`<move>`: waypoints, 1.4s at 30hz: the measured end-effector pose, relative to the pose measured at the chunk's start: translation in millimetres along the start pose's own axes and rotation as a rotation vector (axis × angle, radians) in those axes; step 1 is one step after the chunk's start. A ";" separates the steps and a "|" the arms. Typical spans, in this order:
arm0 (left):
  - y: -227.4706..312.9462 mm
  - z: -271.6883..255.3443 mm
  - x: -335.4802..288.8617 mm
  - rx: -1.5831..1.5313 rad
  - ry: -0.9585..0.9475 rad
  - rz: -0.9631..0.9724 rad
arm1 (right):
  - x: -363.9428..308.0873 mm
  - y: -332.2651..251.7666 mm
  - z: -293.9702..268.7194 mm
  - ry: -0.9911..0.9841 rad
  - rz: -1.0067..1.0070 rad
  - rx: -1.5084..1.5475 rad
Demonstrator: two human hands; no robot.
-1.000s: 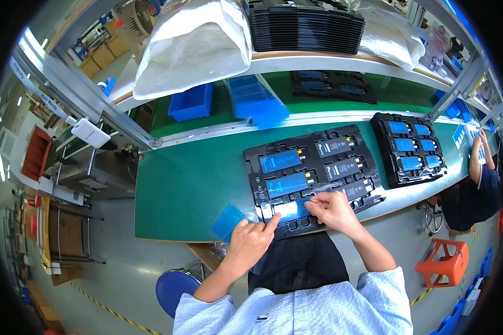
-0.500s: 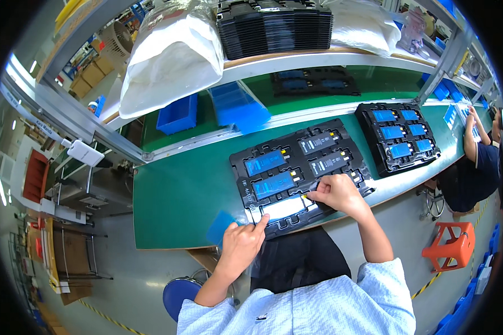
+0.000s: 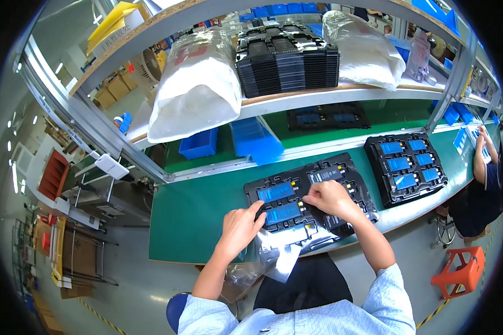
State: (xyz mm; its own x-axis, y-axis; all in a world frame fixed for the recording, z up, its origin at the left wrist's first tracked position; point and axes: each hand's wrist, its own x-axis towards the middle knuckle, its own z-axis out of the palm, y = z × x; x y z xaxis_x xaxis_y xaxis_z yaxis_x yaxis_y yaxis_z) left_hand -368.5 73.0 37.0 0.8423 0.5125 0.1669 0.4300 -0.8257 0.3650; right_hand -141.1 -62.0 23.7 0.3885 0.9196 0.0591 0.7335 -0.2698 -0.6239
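Note:
A black moulded tray point(image 3: 251, 192) in front of me holds several flat battery packs, some faced in blue and some dark. My left hand point(image 3: 240, 230) is at the left end of the middle blue battery pack point(image 3: 283, 213), its index finger and thumb apart. My right hand point(image 3: 331, 199) is closed in a pinch by that pack's yellow-tabbed right end; what its fingertips grip, if anything, is hidden. Nearest me lies a pale, shiny battery pack point(image 3: 288, 234). A clear film sheet point(image 3: 286, 263) hangs over the tray's near edge.
Right of it stands a second black tray point(image 3: 380, 184) of blue packs. Behind are a blue bin point(image 3: 199, 145) and blue film sheets point(image 3: 254, 138). Stacked trays point(image 3: 288, 67) and white bags point(image 3: 198, 89) fill the shelf above. A co-worker point(image 3: 478, 190) sits at the right; an orange stool point(image 3: 458, 272) stands nearby.
Both hands have moved from the nearest pack to the middle blue one. A clear film sheet now hangs over the tray's near edge. The view has tilted up.

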 end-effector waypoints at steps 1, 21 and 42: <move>-0.3 1.5 10.0 0.019 -0.007 0.016 | 10.8 -2.2 0.8 0.012 -0.032 -0.023; 21.0 24.6 79.8 0.072 -0.204 0.161 | 64.6 24.2 19.6 0.022 -0.102 0.136; 11.5 42.1 63.1 0.084 0.032 0.261 | 48.4 13.7 3.7 -0.090 -0.363 0.116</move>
State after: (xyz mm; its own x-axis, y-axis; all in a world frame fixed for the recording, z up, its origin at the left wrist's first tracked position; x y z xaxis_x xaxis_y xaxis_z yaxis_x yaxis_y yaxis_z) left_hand -296.8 85.9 13.2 0.9181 0.2856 0.2749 0.2259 -0.9468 0.2291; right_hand -114.4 -20.2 15.2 0.0613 0.9719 0.2272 0.7443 0.1071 -0.6592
